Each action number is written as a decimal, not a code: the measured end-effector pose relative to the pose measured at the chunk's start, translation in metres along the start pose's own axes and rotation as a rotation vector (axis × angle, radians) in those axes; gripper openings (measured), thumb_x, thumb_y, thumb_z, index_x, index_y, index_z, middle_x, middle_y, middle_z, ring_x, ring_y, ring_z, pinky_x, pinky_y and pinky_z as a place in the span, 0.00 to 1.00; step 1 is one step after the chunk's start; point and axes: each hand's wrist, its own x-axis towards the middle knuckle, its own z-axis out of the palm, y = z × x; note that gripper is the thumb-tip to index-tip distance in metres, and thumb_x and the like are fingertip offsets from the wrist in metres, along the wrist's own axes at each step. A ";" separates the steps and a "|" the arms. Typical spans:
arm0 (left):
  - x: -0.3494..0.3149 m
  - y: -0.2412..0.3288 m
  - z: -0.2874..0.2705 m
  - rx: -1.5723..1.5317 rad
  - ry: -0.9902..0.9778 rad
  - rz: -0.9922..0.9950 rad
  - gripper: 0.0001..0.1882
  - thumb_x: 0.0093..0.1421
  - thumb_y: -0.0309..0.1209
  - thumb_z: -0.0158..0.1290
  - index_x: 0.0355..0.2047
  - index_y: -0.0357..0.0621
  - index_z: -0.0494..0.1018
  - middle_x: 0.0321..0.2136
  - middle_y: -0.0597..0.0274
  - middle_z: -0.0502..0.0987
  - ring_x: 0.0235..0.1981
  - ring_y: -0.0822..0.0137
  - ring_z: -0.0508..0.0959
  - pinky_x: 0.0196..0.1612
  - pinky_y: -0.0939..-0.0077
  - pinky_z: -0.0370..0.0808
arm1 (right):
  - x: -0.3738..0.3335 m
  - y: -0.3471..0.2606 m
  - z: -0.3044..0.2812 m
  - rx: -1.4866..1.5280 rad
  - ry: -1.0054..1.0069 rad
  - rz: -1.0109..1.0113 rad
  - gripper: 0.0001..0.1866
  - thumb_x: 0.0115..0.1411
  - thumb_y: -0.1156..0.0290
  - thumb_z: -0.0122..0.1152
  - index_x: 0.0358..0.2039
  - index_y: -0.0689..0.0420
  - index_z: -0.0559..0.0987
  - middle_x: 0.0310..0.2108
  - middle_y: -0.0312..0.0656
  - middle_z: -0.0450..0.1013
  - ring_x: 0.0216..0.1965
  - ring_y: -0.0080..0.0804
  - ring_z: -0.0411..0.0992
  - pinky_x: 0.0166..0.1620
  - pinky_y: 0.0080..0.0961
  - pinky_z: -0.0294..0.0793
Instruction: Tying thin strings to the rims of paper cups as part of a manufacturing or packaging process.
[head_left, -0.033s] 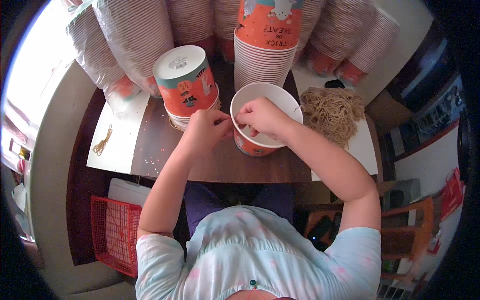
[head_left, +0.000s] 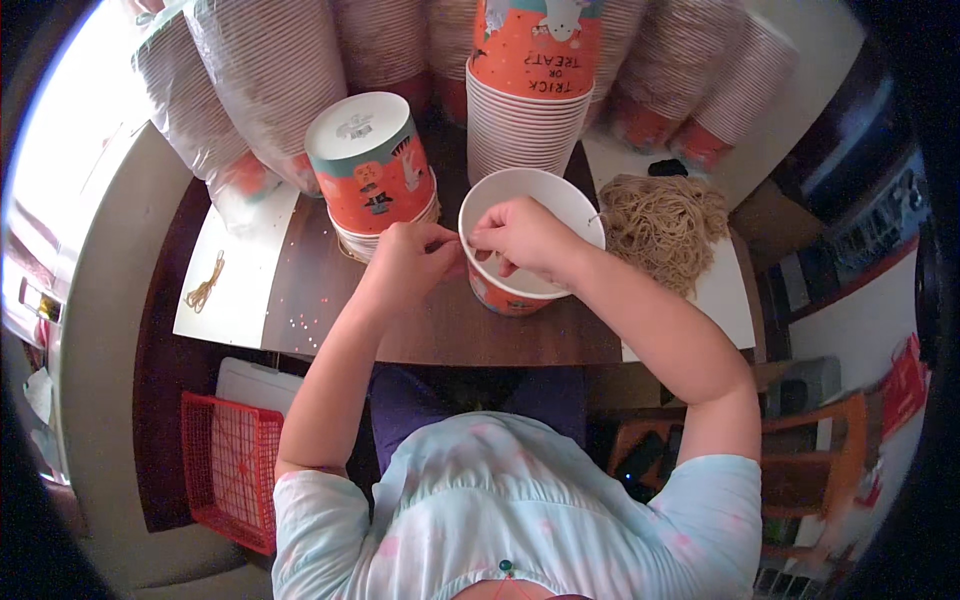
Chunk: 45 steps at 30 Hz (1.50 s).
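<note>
Hardly anything has changed, so I judge the work at the rim unfinished. The paper bucket (head_left: 562,208) stands between my narrowed hands, left (head_left: 415,260) outside, right (head_left: 520,237) inside (whether they pinch anything, I can't tell).

Behind the open tub (head_left: 568,212), the orange wall atop the tall stack of tubs (head_left: 530,115) bears dark lettering (head_left: 554,74) in three short lines, upside down. Left of the open tub, grey print (head_left: 356,127) on the upturned tub's (head_left: 375,170) white base is too small to read.
</note>
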 end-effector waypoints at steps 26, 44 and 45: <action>-0.021 0.021 -0.001 -0.452 0.011 -0.103 0.10 0.59 0.33 0.56 0.31 0.38 0.76 0.22 0.71 0.74 0.20 0.81 0.69 0.23 0.87 0.64 | -0.047 -0.010 -0.002 -0.164 0.117 -0.481 0.05 0.56 0.75 0.59 0.30 0.64 0.78 0.25 0.37 0.76 0.29 0.18 0.72 0.34 0.20 0.72; -0.023 0.004 0.013 0.113 0.305 0.089 0.09 0.54 0.24 0.56 0.36 0.36 0.77 0.22 0.66 0.75 0.23 0.81 0.71 0.26 0.83 0.69 | 0.007 0.011 -0.026 -0.424 -0.130 -0.454 0.07 0.51 0.71 0.56 0.27 0.62 0.78 0.21 0.42 0.75 0.24 0.25 0.72 0.30 0.25 0.71; -0.024 0.003 0.014 0.084 0.293 0.042 0.09 0.54 0.24 0.56 0.36 0.35 0.77 0.21 0.67 0.75 0.22 0.81 0.70 0.25 0.83 0.68 | 0.010 0.012 -0.025 -0.453 -0.141 -0.476 0.07 0.51 0.71 0.56 0.26 0.62 0.78 0.21 0.42 0.75 0.24 0.26 0.72 0.29 0.26 0.71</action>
